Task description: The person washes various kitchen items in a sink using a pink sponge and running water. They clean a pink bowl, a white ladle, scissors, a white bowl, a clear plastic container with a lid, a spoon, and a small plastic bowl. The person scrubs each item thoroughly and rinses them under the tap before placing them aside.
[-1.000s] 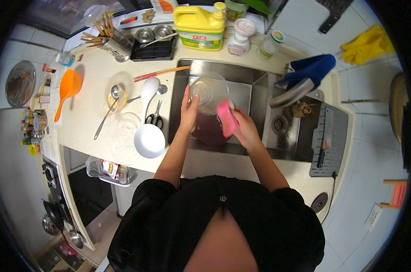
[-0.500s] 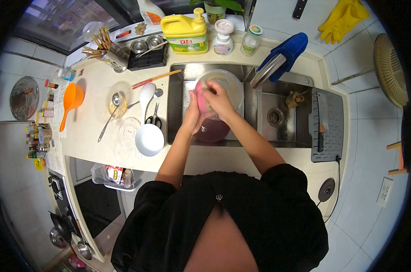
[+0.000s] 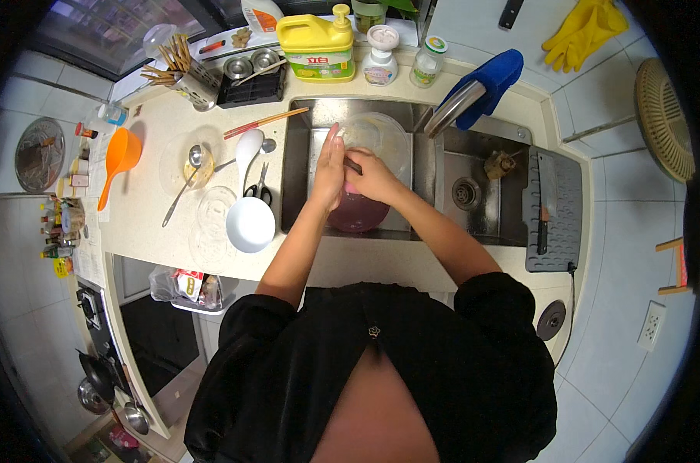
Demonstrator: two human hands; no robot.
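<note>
Over the left basin of the sink [image 3: 286, 204], both my hands are close together. My left hand [image 3: 330, 174] is open, its straight fingers pointing away from me and its palm turned toward the right hand. My right hand [image 3: 376, 180] is closed round a small dark brown object [image 3: 354, 165] whose kind I cannot make out. A bit of something pink [image 3: 351, 187] shows below the fingers, mostly hidden. Behind the hands a clear round plastic bowl [image 3: 392, 139] sits in the basin. Beneath them is a dark reddish bowl [image 3: 358, 218].
Left of the sink lie chopsticks [image 3: 265, 122], a white spoon [image 3: 247, 154], black-handled scissors [image 3: 260, 190], a white bowl [image 3: 250, 225] and an orange ladle [image 3: 120, 158]. A yellow detergent jug [image 3: 317, 50] stands behind. The faucet [image 3: 456, 108] and a knife [image 3: 546, 201] are at right.
My left fingers have straightened away from me. My right hand has turned over the pink thing, hiding most of it, and the brown object now shows. The view has shifted slightly.
</note>
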